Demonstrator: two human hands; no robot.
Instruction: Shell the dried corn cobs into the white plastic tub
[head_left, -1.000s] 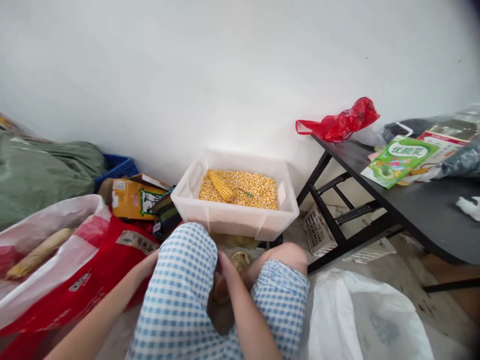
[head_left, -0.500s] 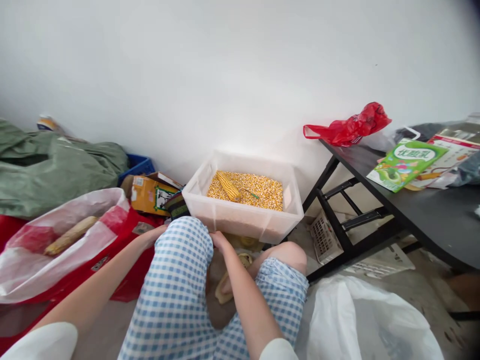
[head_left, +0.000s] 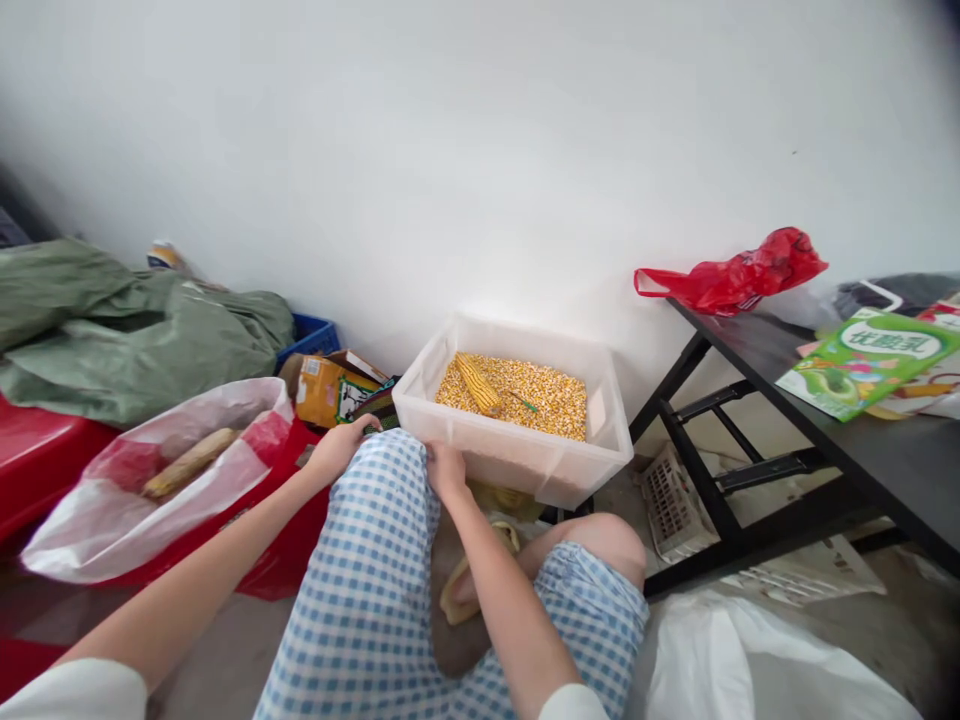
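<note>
Hands at a raised knee, with a box of corn beyond. The left hand (head_left: 343, 448), left of centre, rests at the near side of the knee in blue-and-white checked pants (head_left: 375, 560); its fingertips are partly lost against a dark patterned item behind. The right hand (head_left: 447, 468), near the centre, lies against the other side of the knee, its fingers largely hidden. How far open either grip is, and whether it has hold of the cloth, cannot be told. The white box (head_left: 517, 462) stands just beyond the knee at the centre; its cloudy wall blurs the contents below the rim. Inside, a yellow cob (head_left: 477, 384) lies tilted on loose kernels (head_left: 551, 398). What supports the box is mostly hidden. At left, a red-and-white sack (head_left: 75, 530) shows a pale cob (head_left: 191, 465); the left forearm covers part of its side. Green cloth (head_left: 180, 340) is cut off by the left edge and partly hides a blue crate (head_left: 311, 335). At right, the counter (head_left: 907, 470) runs out of frame, carrying a red bag (head_left: 742, 278), its contents unclear, and a green carton (head_left: 862, 365). A white sack (head_left: 697, 660) is cropped at lower right.
</note>
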